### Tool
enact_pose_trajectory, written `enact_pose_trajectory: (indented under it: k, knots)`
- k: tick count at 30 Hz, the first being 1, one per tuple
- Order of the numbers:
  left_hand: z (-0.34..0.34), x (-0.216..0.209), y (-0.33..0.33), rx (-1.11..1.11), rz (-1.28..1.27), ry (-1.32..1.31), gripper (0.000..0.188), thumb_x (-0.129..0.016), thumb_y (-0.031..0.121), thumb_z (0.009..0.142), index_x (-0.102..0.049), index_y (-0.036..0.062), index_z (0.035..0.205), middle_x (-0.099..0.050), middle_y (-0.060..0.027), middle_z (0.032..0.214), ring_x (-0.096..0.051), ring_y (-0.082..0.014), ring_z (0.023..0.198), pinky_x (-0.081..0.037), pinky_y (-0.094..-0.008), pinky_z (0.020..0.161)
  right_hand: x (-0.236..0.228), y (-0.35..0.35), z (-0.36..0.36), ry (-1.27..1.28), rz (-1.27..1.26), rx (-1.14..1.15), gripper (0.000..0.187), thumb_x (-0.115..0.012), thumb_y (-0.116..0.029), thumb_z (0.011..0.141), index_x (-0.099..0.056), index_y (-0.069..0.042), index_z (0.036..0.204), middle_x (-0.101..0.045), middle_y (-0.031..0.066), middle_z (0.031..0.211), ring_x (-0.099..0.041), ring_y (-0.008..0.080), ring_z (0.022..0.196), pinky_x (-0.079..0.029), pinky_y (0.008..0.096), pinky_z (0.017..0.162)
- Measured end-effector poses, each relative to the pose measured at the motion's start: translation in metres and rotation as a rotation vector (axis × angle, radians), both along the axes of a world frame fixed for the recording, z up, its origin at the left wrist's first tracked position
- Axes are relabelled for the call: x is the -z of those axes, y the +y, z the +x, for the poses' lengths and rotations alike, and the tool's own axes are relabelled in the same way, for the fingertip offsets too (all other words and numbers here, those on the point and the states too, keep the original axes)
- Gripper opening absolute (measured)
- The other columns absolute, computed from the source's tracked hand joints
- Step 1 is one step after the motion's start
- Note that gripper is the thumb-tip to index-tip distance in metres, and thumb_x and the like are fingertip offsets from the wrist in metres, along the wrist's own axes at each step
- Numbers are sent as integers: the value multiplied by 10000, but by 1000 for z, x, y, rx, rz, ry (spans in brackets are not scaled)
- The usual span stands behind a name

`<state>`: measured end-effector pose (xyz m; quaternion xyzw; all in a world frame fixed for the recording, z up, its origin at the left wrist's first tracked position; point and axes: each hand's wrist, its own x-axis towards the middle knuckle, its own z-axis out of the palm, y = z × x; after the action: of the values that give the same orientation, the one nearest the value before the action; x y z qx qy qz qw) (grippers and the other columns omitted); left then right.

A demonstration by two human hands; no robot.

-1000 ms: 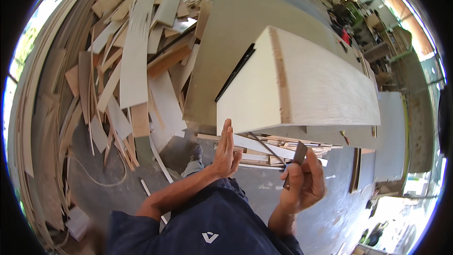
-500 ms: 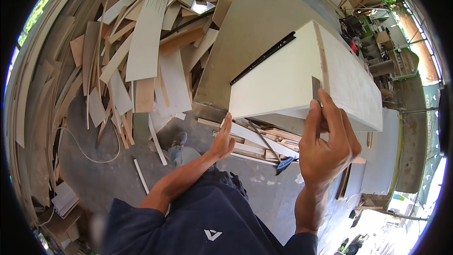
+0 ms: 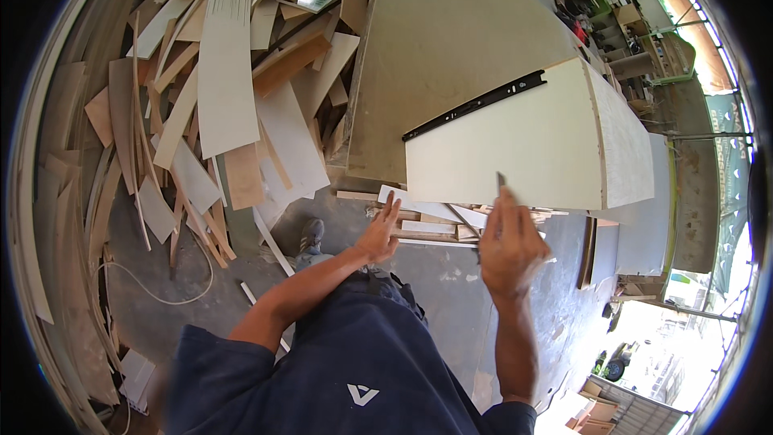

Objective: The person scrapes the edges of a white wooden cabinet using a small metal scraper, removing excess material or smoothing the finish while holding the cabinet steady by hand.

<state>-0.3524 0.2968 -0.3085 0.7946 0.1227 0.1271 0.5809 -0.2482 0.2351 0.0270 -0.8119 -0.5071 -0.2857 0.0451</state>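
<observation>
A white box (image 3: 499, 145), like a drawer, lies on a large brown board with a pale side panel facing up. A black drawer slide (image 3: 475, 105) runs along that panel's far edge. My right hand (image 3: 515, 250) is closed in a pinch, slightly smeared by motion, on a thin dark flat blade (image 3: 501, 180) over the panel's near edge. Whether the blade touches the panel I cannot tell. My left hand (image 3: 378, 234) is open, fingers stretched out, close by the box's near left corner; contact with it is unclear.
Offcuts of board (image 3: 229, 56) are heaped at the left. The brown board (image 3: 435, 24) extends behind the box. Wood strips (image 3: 431, 227) lie on the floor below its near edge. A pale cable (image 3: 165, 302) loops across the floor at left. Stacked sheets (image 3: 696, 193) stand at right.
My right hand has moved left and nearer to me with the blade, from the box's right edge to the panel's near edge. The view has shifted; my left hand stays by the corner.
</observation>
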Motion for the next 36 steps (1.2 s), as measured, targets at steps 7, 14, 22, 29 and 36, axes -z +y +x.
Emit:
enact_pose_trajectory:
  k: [7, 14, 22, 29, 36]
  knots:
    - [-42, 30, 26, -26, -104, 185, 993, -687, 41, 818, -132, 12, 1640, 34, -264, 1710, -238, -485, 1524, -328, -454, 1224, 113, 2, 1, 25, -93, -56, 264, -693, -69, 884, -730, 27, 1127, -675, 73, 823, -677, 208, 642, -542, 328, 546]
    - [-118, 71, 58, -194, -55, 376, 928, -725, 107, 785, -275, -81, 1574, -61, -339, 1678, -340, -507, 1471, -371, -448, 1192, 154, 1, 1, 55, -106, 24, 238, -707, -64, 895, -752, -18, 1124, -703, 63, 812, -698, 219, 645, -566, 340, 600]
    - [-181, 82, 83, -372, -100, 623, 885, -699, 202, 772, -365, -114, 1528, -164, -362, 1654, -392, -501, 1448, -356, -428, 1204, 173, 3, -2, 32, 39, 33, 208, -746, -31, 859, -774, -42, 1064, -687, 45, 755, -672, 210, 628, -537, 345, 579]
    - [-205, 75, 108, -394, -115, 658, 901, -697, 224, 756, -373, -118, 1524, -184, -378, 1641, -379, -506, 1455, -344, -435, 1211, 233, 0, 5, 105, -8, -6, 188, -696, -66, 903, -772, -37, 1072, -662, 47, 744, -649, 212, 626, -530, 346, 587]
    - [-200, 70, 119, -410, -129, 670, 898, -713, 231, 750, -391, -120, 1511, -259, -384, 1612, -363, -481, 1475, -312, -431, 1231, 223, -1, -1, 62, 66, 23, 140, -702, -71, 898, -759, -46, 1024, -627, 44, 717, -641, 216, 627, -499, 371, 559]
